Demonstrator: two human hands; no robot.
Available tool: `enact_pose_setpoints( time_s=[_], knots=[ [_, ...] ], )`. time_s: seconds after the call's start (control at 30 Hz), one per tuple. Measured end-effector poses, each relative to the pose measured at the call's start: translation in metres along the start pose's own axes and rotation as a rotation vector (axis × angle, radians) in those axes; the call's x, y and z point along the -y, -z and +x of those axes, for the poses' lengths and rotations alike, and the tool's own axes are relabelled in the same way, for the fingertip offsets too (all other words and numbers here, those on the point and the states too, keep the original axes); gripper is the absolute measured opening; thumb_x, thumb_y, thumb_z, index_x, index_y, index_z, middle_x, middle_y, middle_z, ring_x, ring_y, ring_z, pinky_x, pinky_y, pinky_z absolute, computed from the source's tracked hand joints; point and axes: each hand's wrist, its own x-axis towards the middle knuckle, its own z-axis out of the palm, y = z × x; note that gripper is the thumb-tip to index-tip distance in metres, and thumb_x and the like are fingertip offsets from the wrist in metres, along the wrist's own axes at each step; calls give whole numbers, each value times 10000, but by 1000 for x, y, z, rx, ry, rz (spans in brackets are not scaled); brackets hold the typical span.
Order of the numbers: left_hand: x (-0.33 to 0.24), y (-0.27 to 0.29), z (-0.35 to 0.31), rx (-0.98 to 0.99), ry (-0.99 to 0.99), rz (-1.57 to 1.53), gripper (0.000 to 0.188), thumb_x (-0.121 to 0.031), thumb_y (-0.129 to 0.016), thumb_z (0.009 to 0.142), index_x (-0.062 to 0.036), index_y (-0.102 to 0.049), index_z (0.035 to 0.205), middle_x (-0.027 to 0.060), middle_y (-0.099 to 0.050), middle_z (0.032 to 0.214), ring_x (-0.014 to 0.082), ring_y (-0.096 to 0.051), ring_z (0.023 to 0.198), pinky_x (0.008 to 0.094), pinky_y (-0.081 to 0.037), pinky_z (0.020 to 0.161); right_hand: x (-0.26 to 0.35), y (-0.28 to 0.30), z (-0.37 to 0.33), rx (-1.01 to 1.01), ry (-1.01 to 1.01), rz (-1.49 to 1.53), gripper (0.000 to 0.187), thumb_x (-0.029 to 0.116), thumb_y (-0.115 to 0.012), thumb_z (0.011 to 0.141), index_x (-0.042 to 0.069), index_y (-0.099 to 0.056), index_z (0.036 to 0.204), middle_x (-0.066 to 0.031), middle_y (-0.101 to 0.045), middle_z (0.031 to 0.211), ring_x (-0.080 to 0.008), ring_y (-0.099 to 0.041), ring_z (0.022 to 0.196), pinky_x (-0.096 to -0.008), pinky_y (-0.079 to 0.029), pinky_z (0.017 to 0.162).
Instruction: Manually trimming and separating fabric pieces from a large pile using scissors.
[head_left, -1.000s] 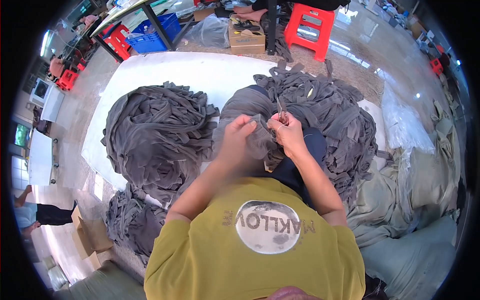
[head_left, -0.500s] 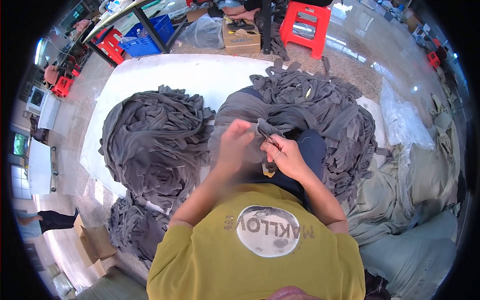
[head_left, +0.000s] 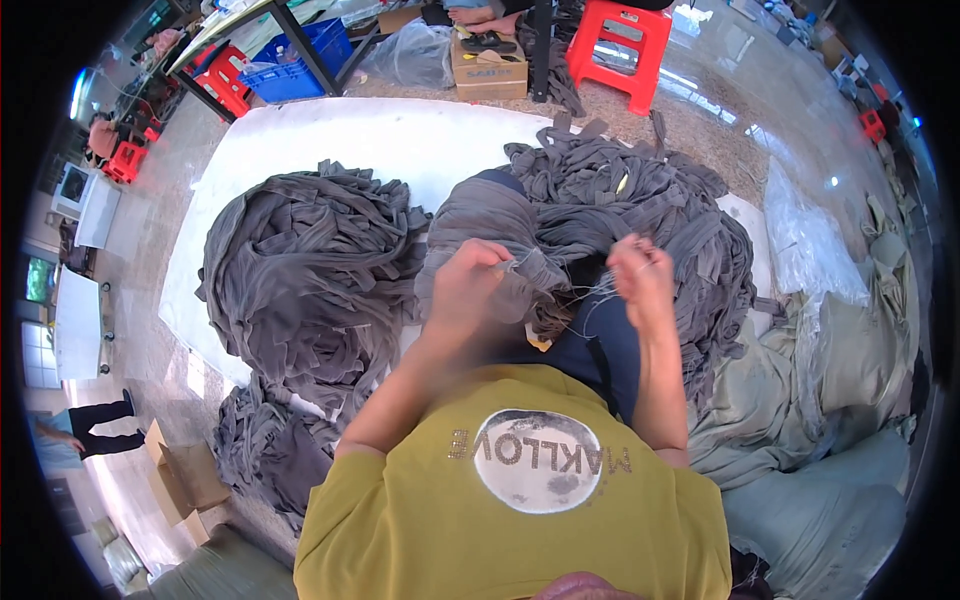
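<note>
Beside a white sheet on glossy floor, left hand pinches grey fabric, right hand threads

"What's around the cardboard box?"
"Dark sandals on top, a plastic bag just left, a blue crate farther left."
"And right of it?"
"A black table leg, then a red stool."
</note>
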Motion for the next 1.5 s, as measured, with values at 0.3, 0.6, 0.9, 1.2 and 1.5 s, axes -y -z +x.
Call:
enact_pose_setpoints(
  time_s=[0.3,0.6,0.9,1.2,1.5],
  knots=[
    [-34,1,-6,122,34,-219,29,-16,-573,933,-40,-557,936,87,-634,985,171,-529,910,309,-419,839,-21,-68,3,155,263,-373,129,110,-723,848,-2,-662,862,33,-598,753,-43,-497,687,-223,-421,620],
    [-77,91,-95,381,329,-577,170,-175,-616,947,-49,-569,843,95,-657,831,240,-534,824,394,-418,804,-79,-18,50,-106,3,-164,136,155,-693,905,82,-613,822,92,-478,656,-4,-399,587,-191,-309,523],
    [-7,80,-69,-312,248,392,219,-40,-749,775,-35,-651,971,43,-606,991,153,-583,863,268,-471,762,-53,-95,22,234,304,-692,183,163,-692,881,12,-669,983,-19,-640,736,-42,-533,662,-240,-450,610],
    [10,69,-59,-86,-129,912,119,-39,-693,736,-79,-643,836,69,-608,908,299,-574,929,408,-455,794,-78,-153,54,294,517,-1011,145,147,-688,806,40,-601,852,-147,-628,715,-366,-629,681,-428,-509,616],
    [-18,67,-33,188,-463,831,104,-109,-589,719,-52,-562,801,87,-621,983,255,-615,1004,463,-450,1023,-50,-132,123,-102,1111,-1306,150,61,-676,774,86,-536,821,-88,-592,755,-326,-622,658,-408,-493,568]
  ],
)
